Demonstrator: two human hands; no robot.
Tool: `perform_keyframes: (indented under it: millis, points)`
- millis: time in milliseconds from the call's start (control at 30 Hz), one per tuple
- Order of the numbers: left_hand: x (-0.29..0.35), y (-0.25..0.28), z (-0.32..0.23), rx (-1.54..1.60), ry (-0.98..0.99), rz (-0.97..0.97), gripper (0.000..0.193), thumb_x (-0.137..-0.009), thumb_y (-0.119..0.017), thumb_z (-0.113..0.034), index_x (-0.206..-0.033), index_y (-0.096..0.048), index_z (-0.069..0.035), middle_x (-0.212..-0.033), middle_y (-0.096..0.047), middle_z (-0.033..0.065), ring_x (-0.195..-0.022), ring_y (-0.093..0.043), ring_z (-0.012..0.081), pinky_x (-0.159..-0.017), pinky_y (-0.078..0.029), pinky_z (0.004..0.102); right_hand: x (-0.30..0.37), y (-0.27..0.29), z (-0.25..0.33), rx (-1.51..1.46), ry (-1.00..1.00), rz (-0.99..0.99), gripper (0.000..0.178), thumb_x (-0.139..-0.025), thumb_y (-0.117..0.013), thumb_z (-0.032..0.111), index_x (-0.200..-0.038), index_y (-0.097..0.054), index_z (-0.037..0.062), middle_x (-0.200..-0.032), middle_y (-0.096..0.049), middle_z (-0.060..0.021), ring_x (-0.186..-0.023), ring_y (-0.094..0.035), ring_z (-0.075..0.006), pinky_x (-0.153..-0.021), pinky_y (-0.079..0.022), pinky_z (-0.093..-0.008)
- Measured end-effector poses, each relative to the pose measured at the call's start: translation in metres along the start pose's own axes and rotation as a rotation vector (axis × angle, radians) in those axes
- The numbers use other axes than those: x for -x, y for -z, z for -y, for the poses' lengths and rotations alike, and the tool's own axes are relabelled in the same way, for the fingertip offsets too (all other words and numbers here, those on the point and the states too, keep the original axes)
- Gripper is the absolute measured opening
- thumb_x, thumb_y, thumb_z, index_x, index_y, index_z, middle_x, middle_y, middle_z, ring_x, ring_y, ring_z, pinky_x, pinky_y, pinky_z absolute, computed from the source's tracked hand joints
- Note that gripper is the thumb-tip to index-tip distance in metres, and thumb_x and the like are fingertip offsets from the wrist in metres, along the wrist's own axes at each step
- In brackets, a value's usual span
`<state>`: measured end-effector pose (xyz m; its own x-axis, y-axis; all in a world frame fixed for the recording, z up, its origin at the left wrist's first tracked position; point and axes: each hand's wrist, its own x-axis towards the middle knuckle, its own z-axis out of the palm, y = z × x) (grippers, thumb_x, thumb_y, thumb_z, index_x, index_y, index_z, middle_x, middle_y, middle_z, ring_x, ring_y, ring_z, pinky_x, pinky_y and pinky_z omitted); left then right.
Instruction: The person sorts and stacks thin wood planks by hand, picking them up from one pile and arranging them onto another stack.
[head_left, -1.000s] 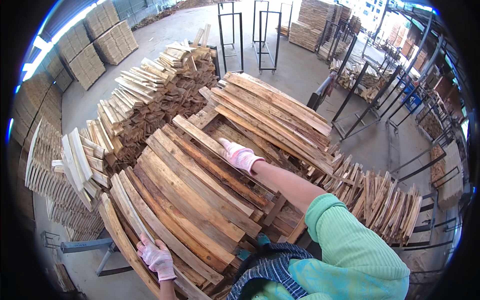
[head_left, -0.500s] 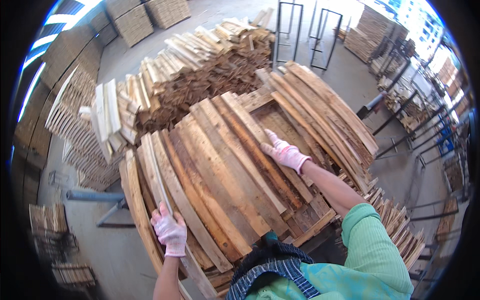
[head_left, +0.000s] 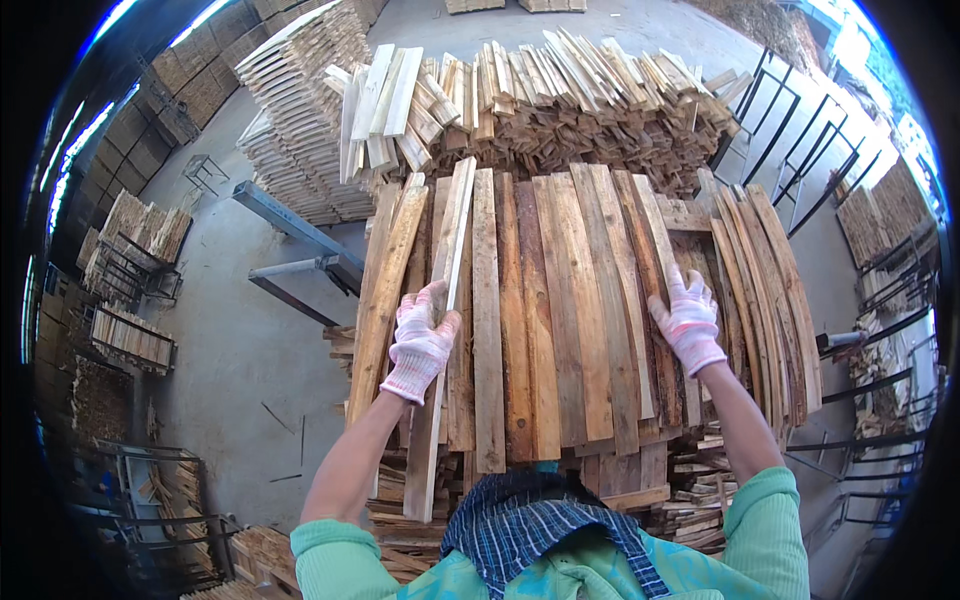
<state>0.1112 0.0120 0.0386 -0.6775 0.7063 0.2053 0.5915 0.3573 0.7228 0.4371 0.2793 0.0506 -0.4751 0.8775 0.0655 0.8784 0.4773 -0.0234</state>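
A row of rough wooden boards lies side by side in front of me, running away from me. My left hand, in a pink-and-white glove, is closed round a board at the left part of the row. That board is tipped a little, so its pale edge shows. My right hand, gloved alike, rests on the boards at the right, thumb apart and fingers stretched out. Just beyond it a gap between boards shows the wood layer beneath. A narrower group of boards lies right of the gap.
A big heap of short planks stands behind the row, with loose pale boards on its left. Blue metal beams jut out at the left. Black metal frames stand at the far right. Stacked lumber rises far left.
My view has turned, so the row now runs straight ahead. My left hand has moved farther up its board and grips it; that board now sits tipped. My right hand stays on the boards.
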Motion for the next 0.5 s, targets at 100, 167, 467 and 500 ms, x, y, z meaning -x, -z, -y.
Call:
perform_keyframes:
  millis: [100,167,467,500]
  points:
    - [-0.012,-0.012,-0.022,0.283,0.069,0.015,0.048,-0.087,-0.072,-0.008,-0.133,-0.058,-0.007,-0.116,-0.056,0.0125,-0.105,-0.058,0.0245,-0.094,-0.049,0.0366,0.013,0.031,0.053,-0.334,0.33,-0.098,0.063,-0.092,-0.066,0.04,-0.143,-0.05,0.0067,-0.135,-0.055,-0.0235,-0.123,-0.054,-0.0402,-0.103,-0.044,-0.0502]
    - [-0.019,-0.023,-0.046,0.417,0.143,0.078,0.046,-0.09,-0.07,-0.006,-0.134,-0.057,-0.005,-0.114,-0.055,0.0088,-0.103,-0.058,0.0177,-0.09,-0.051,0.0306,0.025,0.049,0.11,-0.651,0.43,-0.057,0.05,-0.092,-0.066,0.032,-0.133,-0.058,0.0044,-0.122,-0.063,-0.023,-0.112,-0.061,-0.038,-0.098,-0.048,-0.0471]
    - [-0.009,-0.099,-0.099,-0.636,-0.227,0.116,0.054,-0.086,-0.069,-0.033,-0.134,-0.058,-0.012,-0.121,-0.061,0.0245,-0.11,-0.06,0.0425,-0.093,-0.051,0.0532,0.06,0.029,0.107,-0.604,0.293,-0.172,0.044,-0.095,-0.063,0.032,-0.132,-0.06,0.0068,-0.11,-0.063,-0.0196,-0.102,-0.063,-0.0375,-0.088,-0.053,-0.046]
    - [-0.009,-0.102,-0.089,-0.602,-0.259,0.08,0.055,-0.085,-0.069,-0.032,-0.135,-0.057,-0.012,-0.12,-0.061,0.0247,-0.108,-0.061,0.0431,-0.091,-0.052,0.0538,0.066,0.034,0.093,-0.644,0.238,-0.102,0.044,-0.095,-0.063,0.03,-0.131,-0.06,0.0061,-0.109,-0.063,-0.0194,-0.102,-0.063,-0.0376,-0.087,-0.053,-0.045]
